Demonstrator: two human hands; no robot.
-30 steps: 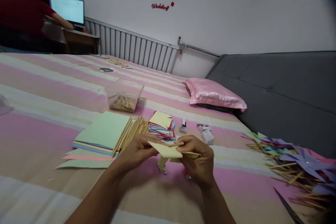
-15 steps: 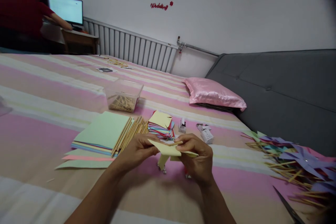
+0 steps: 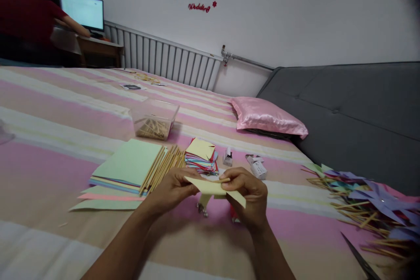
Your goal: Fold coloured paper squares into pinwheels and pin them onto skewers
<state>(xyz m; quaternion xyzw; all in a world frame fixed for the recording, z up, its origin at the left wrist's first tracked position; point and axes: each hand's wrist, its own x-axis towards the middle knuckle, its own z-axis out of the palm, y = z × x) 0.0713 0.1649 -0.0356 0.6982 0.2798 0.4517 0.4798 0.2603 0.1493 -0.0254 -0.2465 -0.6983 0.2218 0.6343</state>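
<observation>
Between my hands, above the striped bedspread, is a pale yellow paper pinwheel piece (image 3: 211,188) with cut, bent flaps. My left hand (image 3: 175,188) is closed on its left side. My right hand (image 3: 247,197) pinches its right side, and the end of a thin wooden stick (image 3: 224,180) shows by those fingertips. Small silvery pins (image 3: 202,210) lie on the bed below the paper. Something red (image 3: 234,214) is partly hidden behind my right hand. Just beyond my hands stands a stack of cut paper squares (image 3: 201,155), yellow on top.
Left lie coloured paper sheets (image 3: 126,166) and wooden sticks (image 3: 166,166); behind them is a clear plastic box (image 3: 154,118). Small boxes (image 3: 257,168) stand beyond my right hand. Finished pinwheels (image 3: 377,201) and scissors (image 3: 359,256) lie right. A person in red (image 3: 29,17) sits far left.
The paper has tilted slightly, and its right flap now hangs lower. My right hand has shifted a little. The things around have stayed in place.
</observation>
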